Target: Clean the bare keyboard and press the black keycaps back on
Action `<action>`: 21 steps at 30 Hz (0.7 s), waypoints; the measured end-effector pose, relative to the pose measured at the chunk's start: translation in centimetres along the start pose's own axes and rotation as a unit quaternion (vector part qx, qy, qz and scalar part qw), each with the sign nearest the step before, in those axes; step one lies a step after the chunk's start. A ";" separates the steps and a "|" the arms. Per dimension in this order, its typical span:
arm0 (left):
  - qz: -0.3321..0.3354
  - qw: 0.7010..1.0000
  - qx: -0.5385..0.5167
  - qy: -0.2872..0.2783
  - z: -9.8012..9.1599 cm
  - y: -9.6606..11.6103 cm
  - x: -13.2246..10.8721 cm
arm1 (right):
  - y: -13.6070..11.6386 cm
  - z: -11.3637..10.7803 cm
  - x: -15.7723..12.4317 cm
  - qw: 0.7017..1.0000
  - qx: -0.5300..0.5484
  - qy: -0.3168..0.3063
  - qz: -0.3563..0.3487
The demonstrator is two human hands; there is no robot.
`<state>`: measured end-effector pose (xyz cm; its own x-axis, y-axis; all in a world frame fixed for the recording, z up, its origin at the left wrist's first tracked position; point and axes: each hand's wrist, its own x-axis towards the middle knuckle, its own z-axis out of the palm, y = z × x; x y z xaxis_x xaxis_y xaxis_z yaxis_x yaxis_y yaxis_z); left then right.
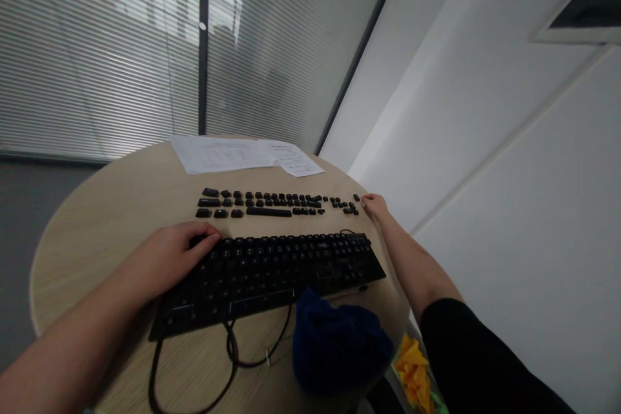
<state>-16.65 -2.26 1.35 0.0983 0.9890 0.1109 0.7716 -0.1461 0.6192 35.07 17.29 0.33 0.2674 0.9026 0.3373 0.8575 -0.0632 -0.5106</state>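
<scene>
A black keyboard (272, 278) lies at a slant on the round wooden table (92, 226), with many keycaps gone from its near part. My left hand (179, 252) rests on its far left corner, fingers curled against the edge. Beyond the keyboard, loose black keycaps stand in rows, among them a long space bar (268, 211). At the right end of these rows my right hand (376, 204) has its fingers pinched together beside a small keycap (356, 197); what is between the fingertips, if anything, is too small to make out.
Printed papers (228, 152) lie at the table's far side. A dark blue cloth (339, 343) sits at the near edge, beside the looped black cable (233, 343). Yellow material (414, 372) shows below the table on the right. Blinds and a white wall stand behind.
</scene>
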 end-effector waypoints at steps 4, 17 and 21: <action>-0.002 1.000 -0.012 -0.005 0.2 -0.4 0.1 | 0.3 1.4 2.0 0.999 -0.009 -0.007 0.044; -0.026 1.000 -0.011 -0.004 0.0 0.0 0.2 | 1.4 -1.2 -3.5 0.988 0.133 0.022 0.077; -0.033 0.999 0.002 -0.010 0.0 0.5 0.3 | 3.4 -3.9 -12.5 0.969 0.228 0.039 0.084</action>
<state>-16.28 -1.98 1.70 0.0600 0.9967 0.0549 0.7797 -0.0812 0.6208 36.37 4.11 -2.59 0.4336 0.8602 0.2684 0.5205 0.0041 -0.8539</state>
